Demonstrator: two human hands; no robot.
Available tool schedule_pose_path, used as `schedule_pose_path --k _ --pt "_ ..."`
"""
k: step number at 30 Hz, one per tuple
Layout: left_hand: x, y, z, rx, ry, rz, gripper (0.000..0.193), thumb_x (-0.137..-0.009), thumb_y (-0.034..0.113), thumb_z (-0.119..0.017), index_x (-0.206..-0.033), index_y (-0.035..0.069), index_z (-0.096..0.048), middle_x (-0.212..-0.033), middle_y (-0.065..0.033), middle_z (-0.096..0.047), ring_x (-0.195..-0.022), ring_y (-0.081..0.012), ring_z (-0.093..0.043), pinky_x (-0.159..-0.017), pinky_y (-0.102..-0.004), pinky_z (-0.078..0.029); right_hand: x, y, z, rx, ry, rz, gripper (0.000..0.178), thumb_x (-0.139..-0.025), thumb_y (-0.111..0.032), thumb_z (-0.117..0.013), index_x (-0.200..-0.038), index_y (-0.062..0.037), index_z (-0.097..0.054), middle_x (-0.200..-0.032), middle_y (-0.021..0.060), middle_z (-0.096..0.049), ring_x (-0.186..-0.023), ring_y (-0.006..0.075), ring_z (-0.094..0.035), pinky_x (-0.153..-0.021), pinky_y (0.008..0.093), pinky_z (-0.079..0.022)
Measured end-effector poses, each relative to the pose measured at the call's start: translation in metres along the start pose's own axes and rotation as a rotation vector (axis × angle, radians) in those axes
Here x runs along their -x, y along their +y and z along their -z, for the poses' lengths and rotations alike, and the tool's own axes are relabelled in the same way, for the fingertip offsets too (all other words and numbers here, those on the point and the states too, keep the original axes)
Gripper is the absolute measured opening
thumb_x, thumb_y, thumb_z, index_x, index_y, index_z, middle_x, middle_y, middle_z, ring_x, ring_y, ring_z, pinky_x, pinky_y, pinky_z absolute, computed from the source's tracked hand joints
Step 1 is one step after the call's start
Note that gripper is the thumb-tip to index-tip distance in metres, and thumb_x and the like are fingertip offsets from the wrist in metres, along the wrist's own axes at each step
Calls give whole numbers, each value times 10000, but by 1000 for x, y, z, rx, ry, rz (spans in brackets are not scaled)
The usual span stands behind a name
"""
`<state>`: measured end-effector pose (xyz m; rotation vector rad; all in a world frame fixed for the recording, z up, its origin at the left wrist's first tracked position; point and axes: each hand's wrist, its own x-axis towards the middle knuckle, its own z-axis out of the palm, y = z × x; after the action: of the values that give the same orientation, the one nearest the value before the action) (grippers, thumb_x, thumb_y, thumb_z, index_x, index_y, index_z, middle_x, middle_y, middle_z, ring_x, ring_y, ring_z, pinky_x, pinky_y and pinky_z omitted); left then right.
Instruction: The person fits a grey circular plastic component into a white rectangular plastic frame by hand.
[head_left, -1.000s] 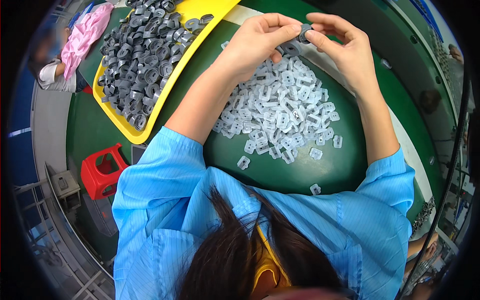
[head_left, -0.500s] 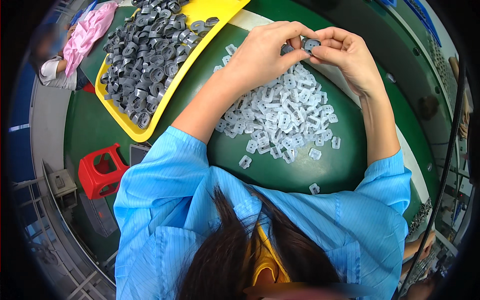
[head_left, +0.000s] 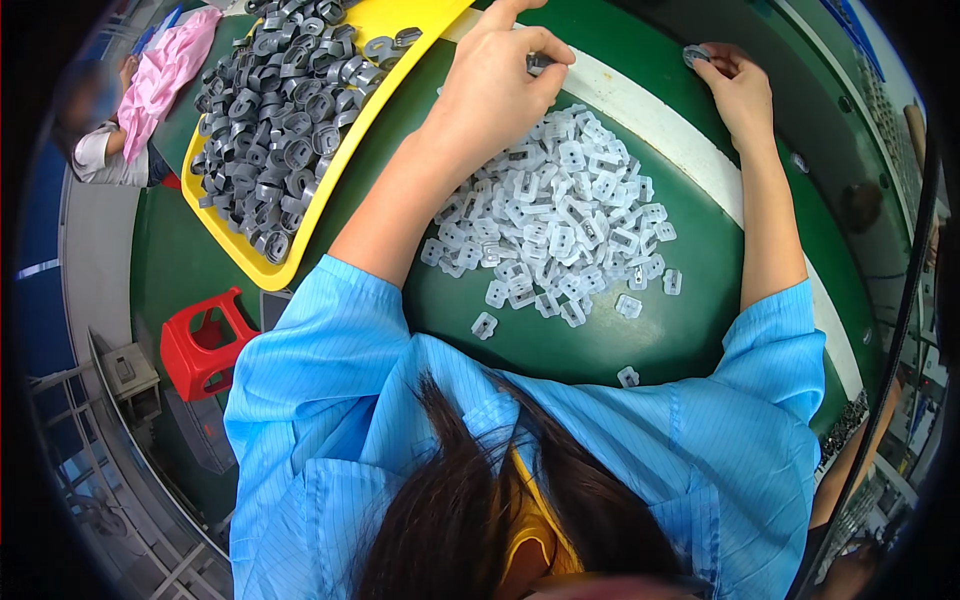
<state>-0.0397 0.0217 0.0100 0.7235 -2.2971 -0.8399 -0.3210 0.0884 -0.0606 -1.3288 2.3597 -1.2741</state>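
My left hand [head_left: 495, 85] is raised over the far side of the pile, between it and the yellow tray. Its thumb and index finger close on a small dark grey plastic part [head_left: 538, 62], mostly hidden by the fingers. Well off to the right, beyond the pale strip, my right hand [head_left: 740, 92] pinches a rounded grey plastic cap [head_left: 693, 55] at its fingertips. Below and between my arms lies a heap of small translucent white plastic pieces [head_left: 560, 225] on the green tabletop [head_left: 600, 350].
A yellow tray [head_left: 330, 215] heaped with grey plastic caps [head_left: 285, 120] stands at the far left. A pale strip [head_left: 650, 115] crosses the green surface. A red stool [head_left: 205, 340] is at the left. Another person with pink cloth [head_left: 172, 80] sits at the upper left.
My hands have parted. The right one has moved up and right with the grey cap, over the green surface past the strip; the left has shifted slightly left and away.
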Motion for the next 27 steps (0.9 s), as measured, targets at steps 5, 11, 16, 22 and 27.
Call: schedule_pose_path --k 5,11,16,22,27 --pt "6 -28 -8 -232 146 -150 319 -764 -22 -631 -1081 13 -616 -1282 -229 -481 -956 -253 -613 -754 -310 -511 9 -23 1 287 246 265 254 -817 -168 -661 -1049 -66 -670 -914 23 -675 -820 106 -610 -768 243 -464" --pt "7 -26 -8 -513 131 -145 268 -775 128 -695 -1003 -12 -668 -1240 -133 -555 -957 -303 -618 -870 -370 -485 48 -86 4 -225 -574 297 169 -793 -107 -639 -942 -41 -684 -783 65 -644 -746 145 -607 -716 268 -485" --pt "2 -41 -5 -576 56 -113 290 -791 197 -687 -1006 2 -672 -1041 -131 -655 -939 -323 -618 -866 -374 -481 62 -96 -1 -107 -718 522 241 -780 -110 -688 -999 -12 -672 -856 119 -644 -767 204 -591 -704 307 -489" --pt "3 -51 -8 -340 70 -14 321 -795 230 -699 -997 -17 -664 -967 -159 -666 -892 -296 -645 -809 -352 -504 65 -114 11 191 -631 189 308 -767 -278 -735 -775 24 -673 -621 138 -607 -562 246 -582 -561 341 -465" --pt "1 -52 0 -390 -40 -8 343 -808 285 -699 -981 -9 -666 -954 -146 -674 -896 -282 -651 -794 -361 -511 81 -115 -2 227 -536 246 299 -764 -270 -733 -704 13 -657 -589 142 -602 -546 249 -586 -562 332 -477"
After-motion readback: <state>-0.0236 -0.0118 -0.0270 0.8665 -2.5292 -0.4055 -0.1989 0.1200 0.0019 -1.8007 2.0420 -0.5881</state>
